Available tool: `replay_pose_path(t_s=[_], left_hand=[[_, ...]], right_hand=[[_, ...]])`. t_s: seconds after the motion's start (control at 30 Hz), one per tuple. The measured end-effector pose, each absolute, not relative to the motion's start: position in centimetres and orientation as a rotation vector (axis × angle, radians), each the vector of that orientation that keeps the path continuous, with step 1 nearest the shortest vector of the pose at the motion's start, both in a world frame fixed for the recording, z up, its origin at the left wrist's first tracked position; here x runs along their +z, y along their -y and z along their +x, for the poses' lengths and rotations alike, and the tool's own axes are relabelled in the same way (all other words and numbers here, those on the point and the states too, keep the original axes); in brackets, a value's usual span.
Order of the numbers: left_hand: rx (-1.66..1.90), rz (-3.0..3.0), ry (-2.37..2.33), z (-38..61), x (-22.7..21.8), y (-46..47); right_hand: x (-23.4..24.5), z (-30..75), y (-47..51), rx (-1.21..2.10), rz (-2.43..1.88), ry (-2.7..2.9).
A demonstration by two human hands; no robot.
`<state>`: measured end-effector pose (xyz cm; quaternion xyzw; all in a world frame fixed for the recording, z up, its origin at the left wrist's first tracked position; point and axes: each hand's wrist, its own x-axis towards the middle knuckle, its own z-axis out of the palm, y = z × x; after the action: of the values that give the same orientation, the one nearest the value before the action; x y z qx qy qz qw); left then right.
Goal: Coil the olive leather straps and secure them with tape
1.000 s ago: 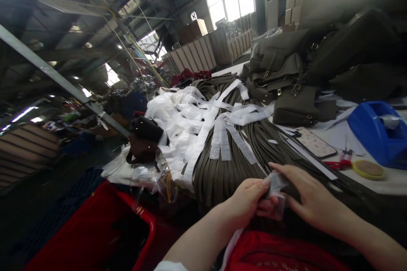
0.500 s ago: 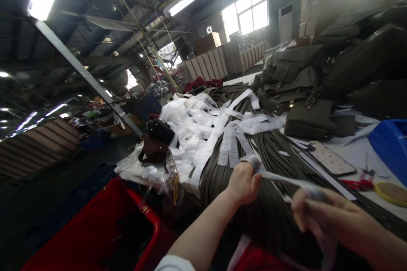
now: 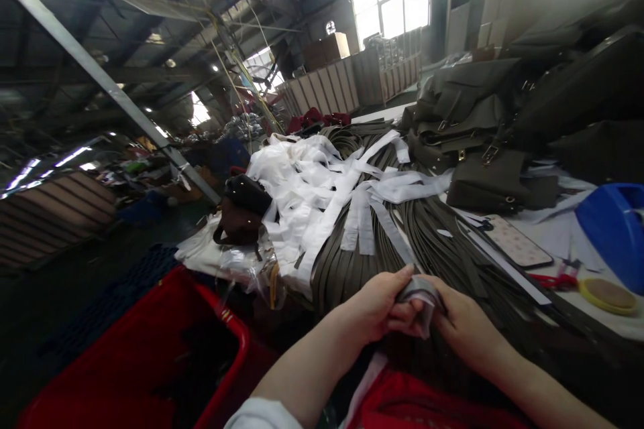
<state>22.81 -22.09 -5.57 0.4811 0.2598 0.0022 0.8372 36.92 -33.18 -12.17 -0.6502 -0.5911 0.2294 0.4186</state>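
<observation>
My left hand (image 3: 378, 305) and my right hand (image 3: 463, 326) meet low in the middle of the view, both closed on a small bundle of grey-white strip (image 3: 419, 291) pinched between their fingertips. They hover just above the near end of a big heap of olive-green leather straps (image 3: 433, 248) spread over the table. A mass of loose white strips (image 3: 312, 194) lies on top of the straps farther back.
A red plastic crate (image 3: 151, 355) stands at lower left. Olive bags (image 3: 477, 141) are piled at the back right. On the table to the right lie a phone (image 3: 513, 244), a blue tape dispenser (image 3: 614, 231), a yellow-rimmed round thing (image 3: 606, 295) and a red-handled tool (image 3: 551, 279). A dark brown bag (image 3: 241, 214) sits at the table's left edge.
Half a second ago my hands were apart with the strip stretched between them. They have come back together and the strip is bunched between the fingers.
</observation>
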Motion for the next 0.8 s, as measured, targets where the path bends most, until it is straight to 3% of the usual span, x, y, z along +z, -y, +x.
replay_pose_path(t_s=[0.13, 0.3, 0.43, 0.53, 0.63, 0.73, 0.8], left_hand=[[0.096, 0.782, -0.491, 22.3, -3.3, 20.7], [0.463, 0.782, -0.347, 22.7, -2.1, 19.4], [0.891, 1.43, -0.391, 23.2, -4.2, 19.2], [0.785, 2.112, -0.465, 22.5, -6.3, 19.6], [0.395, 2.376, -0.486, 21.5, -7.7, 20.6], [0.13, 2.123, -0.585, 21.2, -8.1, 21.6], [0.036, 1.843, -0.623, 21.3, -8.0, 22.1]], right_hand=[[-11.5, 36.8, 33.1, 0.923, -1.571, 1.57], [-8.9, 34.4, 34.6, 1.277, -1.412, 1.706], [-7.3, 34.0, 36.2, 1.458, -1.251, 1.629], [-6.7, 37.5, 36.8, 1.568, -1.195, 1.319], [-6.9, 42.2, 36.4, 1.261, -1.502, 1.186], [-7.7, 44.0, 35.6, 0.596, -1.816, 1.362], [-8.5, 43.0, 35.4, 0.429, -1.762, 1.55]])
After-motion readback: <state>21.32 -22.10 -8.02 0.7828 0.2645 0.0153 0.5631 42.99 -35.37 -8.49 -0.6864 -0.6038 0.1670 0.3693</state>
